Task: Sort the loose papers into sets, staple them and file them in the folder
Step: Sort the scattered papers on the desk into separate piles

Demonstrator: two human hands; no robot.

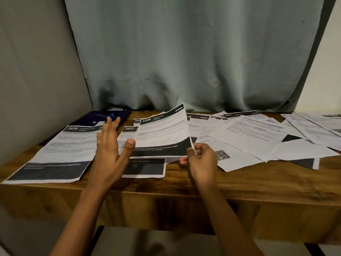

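Two hands: right hand (200, 159) pinches the corner of one white printed sheet "1226" (162, 133), raised above the wooden tabletop (166, 189). Left hand (108, 150) spread, empty. Overlapping loose white sheets (258, 137) right of it, uncountable. Beyond left hand: one dark-blue folder (88, 117), one blue stapler (110, 116), part-hidden by fingertips.

Sheet 1226 (162, 132) tilted up near the desk's (239, 183) front edge, pinched at its lower right corner. Sheet 3638 (60, 150) lay flat front-left. Loose papers (258, 137) overlapped across the right. The dark folder (86, 117), with a blue stapler (110, 116) atop, occupied the back-left corner.
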